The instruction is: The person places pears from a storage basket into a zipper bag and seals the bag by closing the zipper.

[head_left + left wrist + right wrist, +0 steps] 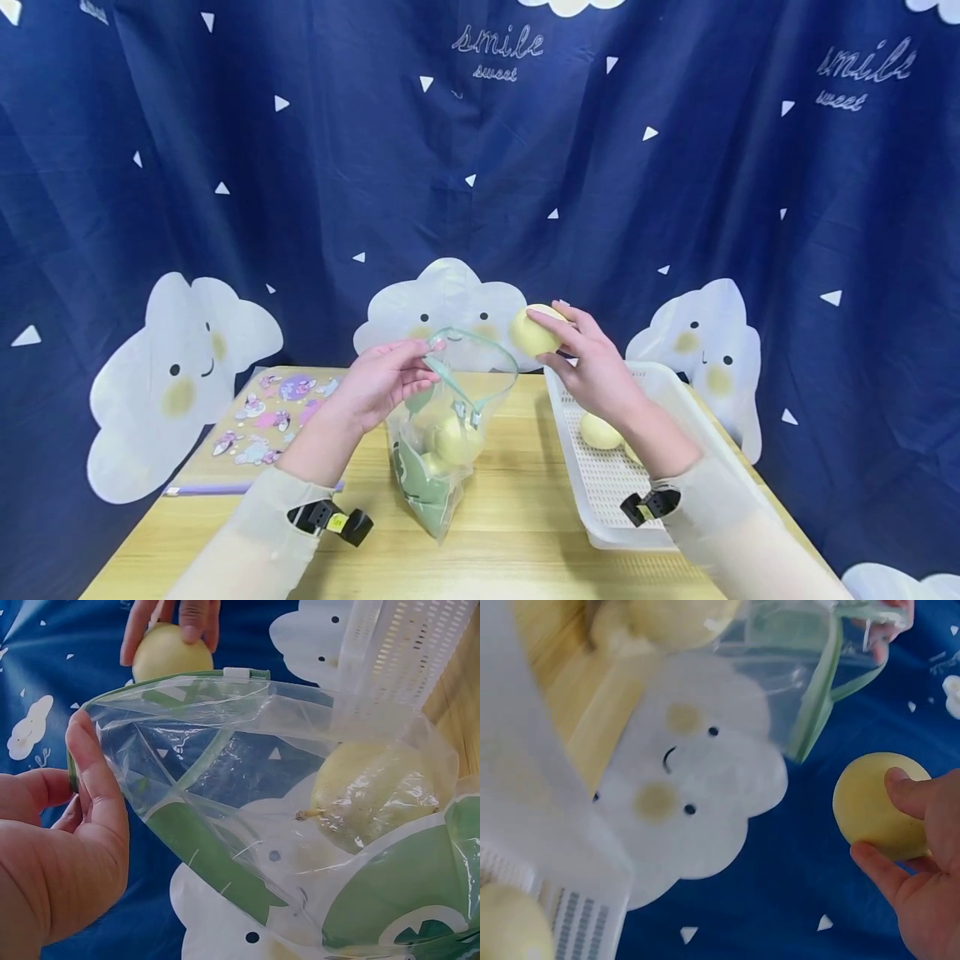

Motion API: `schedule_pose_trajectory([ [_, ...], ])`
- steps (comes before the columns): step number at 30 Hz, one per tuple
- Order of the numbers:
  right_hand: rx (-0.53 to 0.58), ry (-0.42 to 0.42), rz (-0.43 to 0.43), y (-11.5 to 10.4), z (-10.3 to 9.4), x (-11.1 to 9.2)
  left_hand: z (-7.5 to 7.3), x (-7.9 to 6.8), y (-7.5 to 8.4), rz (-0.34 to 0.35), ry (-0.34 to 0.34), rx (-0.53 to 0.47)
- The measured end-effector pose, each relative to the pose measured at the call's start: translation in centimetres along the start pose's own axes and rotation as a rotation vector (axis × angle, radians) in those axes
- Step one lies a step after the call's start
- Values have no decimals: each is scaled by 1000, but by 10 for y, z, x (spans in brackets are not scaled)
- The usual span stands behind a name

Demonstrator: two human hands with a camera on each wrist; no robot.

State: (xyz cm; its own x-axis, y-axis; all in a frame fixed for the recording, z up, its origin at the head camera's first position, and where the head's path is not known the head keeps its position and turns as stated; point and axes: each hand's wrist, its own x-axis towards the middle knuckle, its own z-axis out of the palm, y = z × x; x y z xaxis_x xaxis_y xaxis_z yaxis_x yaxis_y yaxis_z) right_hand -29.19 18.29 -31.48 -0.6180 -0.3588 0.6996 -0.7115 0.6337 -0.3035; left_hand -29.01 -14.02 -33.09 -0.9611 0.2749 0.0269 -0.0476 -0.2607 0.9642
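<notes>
A clear zip bag (472,400) with green print hangs with its mouth spread wide, its bottom at the table. My left hand (384,377) pinches the bag's green rim at the left side. Inside the bag lie pale yellow pears (457,440); one shows its stem (301,814) in the left wrist view. Just right of the bag mouth, my right hand (596,367) grips another pale yellow pear (534,330) between thumb and fingers. That pear (881,804) is apart from the bag in the right wrist view.
A white perforated basket (581,492) stands on the right of the wooden table (517,517), with pears (600,432) in it, partly hidden by my right forearm. A flat printed zip bag (255,429) lies at the left. Behind hangs a blue curtain (390,150).
</notes>
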Motion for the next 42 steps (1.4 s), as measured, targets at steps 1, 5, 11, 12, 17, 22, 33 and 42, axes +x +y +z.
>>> schedule_pose_trajectory([
  [1,8,-5,-9,-4,1,1,0,0,0,-3,3,1],
  [5,58,-27,-24,-16,6,7,-2,-2,1,-7,15,7],
  [11,148,-62,-31,-29,20,15,-3,0,1,6,24,20],
  [12,152,-71,-29,-30,24,16,-3,0,1,7,24,27],
  [17,174,-153,8,-41,44,20,-3,-2,2,12,45,71],
  [22,232,-217,81,-50,60,23,-6,-6,3,23,79,107],
  [33,259,-84,206,-33,34,23,-7,-7,3,49,80,71],
  [42,89,-55,331,32,1,7,-3,-7,4,37,73,63],
])
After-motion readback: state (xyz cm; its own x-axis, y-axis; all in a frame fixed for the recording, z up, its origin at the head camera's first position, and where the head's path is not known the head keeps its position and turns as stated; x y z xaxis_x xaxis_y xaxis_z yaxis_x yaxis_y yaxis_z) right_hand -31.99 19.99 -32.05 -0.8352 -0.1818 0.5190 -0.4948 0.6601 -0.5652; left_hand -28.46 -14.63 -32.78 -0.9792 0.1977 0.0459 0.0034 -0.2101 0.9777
